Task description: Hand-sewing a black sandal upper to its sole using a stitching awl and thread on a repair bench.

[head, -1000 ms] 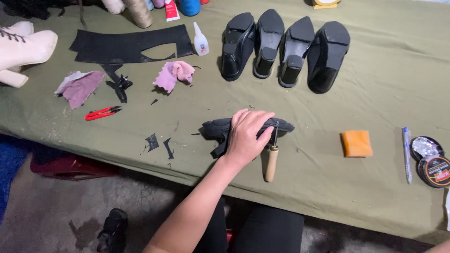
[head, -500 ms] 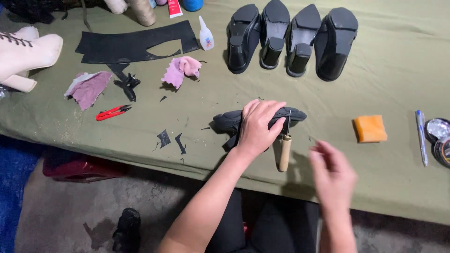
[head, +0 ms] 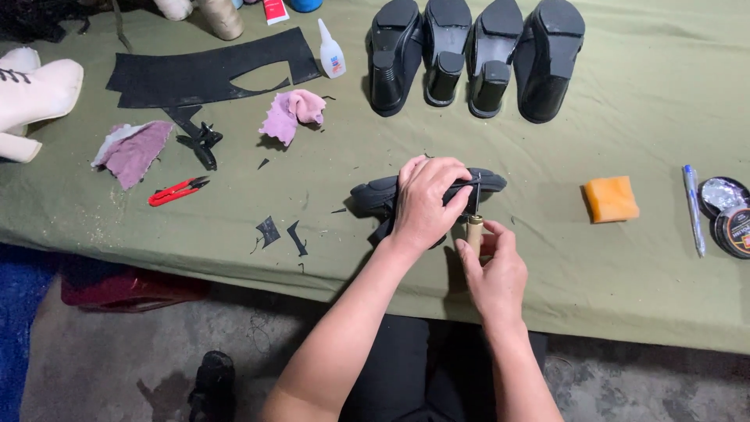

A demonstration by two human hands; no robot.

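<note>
A black shoe (head: 375,195) lies on its side near the front edge of the green-covered table (head: 609,117). My left hand (head: 426,203) presses down on its middle, fingers wrapped over it. A tool with a light wooden handle (head: 473,232) stands against the shoe, its thin metal tip under my left fingers. My right hand (head: 492,273) grips that wooden handle from below, just in front of the shoe.
Several black heeled shoes (head: 476,55) stand at the back. An orange sponge (head: 611,198), a pen (head: 693,207) and polish tins (head: 726,215) lie right. Left are red snips (head: 178,191), pink cloths (head: 291,114), black leather sheet (head: 203,76), a glue bottle (head: 331,51), a white boot (head: 35,94).
My right hand has come in from the lower right and closed on the wooden handle. My left hand stays on the black shoe.
</note>
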